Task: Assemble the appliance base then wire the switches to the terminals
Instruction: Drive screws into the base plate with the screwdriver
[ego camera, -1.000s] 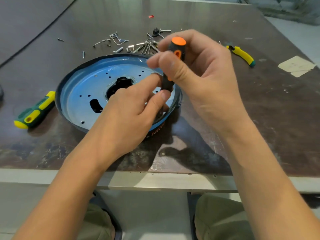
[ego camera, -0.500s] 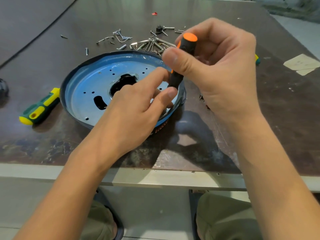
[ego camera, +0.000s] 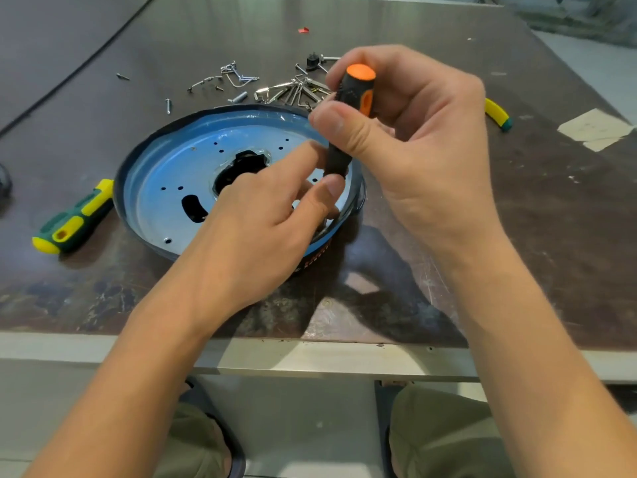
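Observation:
A round blue appliance base with a dark rim lies on the table, with a black central opening and several small holes. My right hand grips a black and orange screwdriver upright over the base's right side. My left hand rests on the base there, its thumb and forefinger pinched around the screwdriver's lower shaft. The tip and whatever it touches are hidden under my left hand.
A pile of loose screws and metal clips lies behind the base. A green and yellow screwdriver lies to the left, another yellow-handled tool to the right. Paper scraps sit far right. The table edge runs close to me.
My right hand has shifted its grip on the screwdriver handle, apparently turning it. My left hand stays on the base at the shaft.

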`<control>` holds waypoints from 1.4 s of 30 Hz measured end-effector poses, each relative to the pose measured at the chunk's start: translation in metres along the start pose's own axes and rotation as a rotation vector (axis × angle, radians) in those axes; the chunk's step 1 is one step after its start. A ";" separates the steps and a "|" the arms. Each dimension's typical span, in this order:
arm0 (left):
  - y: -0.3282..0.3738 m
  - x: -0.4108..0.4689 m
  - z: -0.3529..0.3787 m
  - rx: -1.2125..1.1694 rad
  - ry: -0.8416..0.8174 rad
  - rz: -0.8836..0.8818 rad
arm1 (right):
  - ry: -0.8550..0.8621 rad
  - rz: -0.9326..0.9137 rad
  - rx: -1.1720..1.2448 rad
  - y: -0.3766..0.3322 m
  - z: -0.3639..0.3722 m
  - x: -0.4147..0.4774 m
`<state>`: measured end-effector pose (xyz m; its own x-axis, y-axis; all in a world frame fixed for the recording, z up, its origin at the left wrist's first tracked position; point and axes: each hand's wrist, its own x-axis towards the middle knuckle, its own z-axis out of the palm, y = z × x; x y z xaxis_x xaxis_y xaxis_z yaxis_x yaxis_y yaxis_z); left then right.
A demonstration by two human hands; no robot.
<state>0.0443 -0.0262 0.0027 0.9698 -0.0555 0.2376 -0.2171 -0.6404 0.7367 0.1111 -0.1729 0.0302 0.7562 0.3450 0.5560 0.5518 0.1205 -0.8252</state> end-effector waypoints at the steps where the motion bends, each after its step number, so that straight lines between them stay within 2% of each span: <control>1: 0.001 0.000 0.000 0.007 0.002 0.006 | 0.030 0.000 0.003 0.000 0.003 0.000; 5: 0.003 -0.001 0.001 0.012 0.017 0.001 | 0.072 0.019 0.018 0.005 0.012 -0.002; 13: 0.001 0.001 0.000 -0.019 0.046 -0.021 | -0.126 0.115 0.303 0.007 0.003 -0.006; 19: 0.002 0.000 0.000 -0.045 0.013 -0.006 | -0.005 0.004 0.110 0.009 0.008 -0.003; 25: 0.004 0.000 0.000 -0.009 0.039 0.008 | 0.063 0.016 0.093 0.010 0.011 -0.003; 28: 0.004 0.000 -0.001 0.003 0.031 0.007 | 0.007 -0.004 0.125 0.013 0.009 -0.005; 32: 0.003 0.001 0.000 -0.058 0.027 -0.045 | -0.111 0.002 0.323 0.015 0.007 -0.006; 42: 0.005 -0.001 -0.001 -0.057 0.018 -0.029 | -0.293 0.109 0.317 0.013 -0.003 -0.003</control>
<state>0.0425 -0.0285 0.0068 0.9737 -0.0235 0.2265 -0.1954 -0.5971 0.7780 0.1171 -0.1753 0.0185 0.6471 0.6154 0.4500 0.3045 0.3325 -0.8926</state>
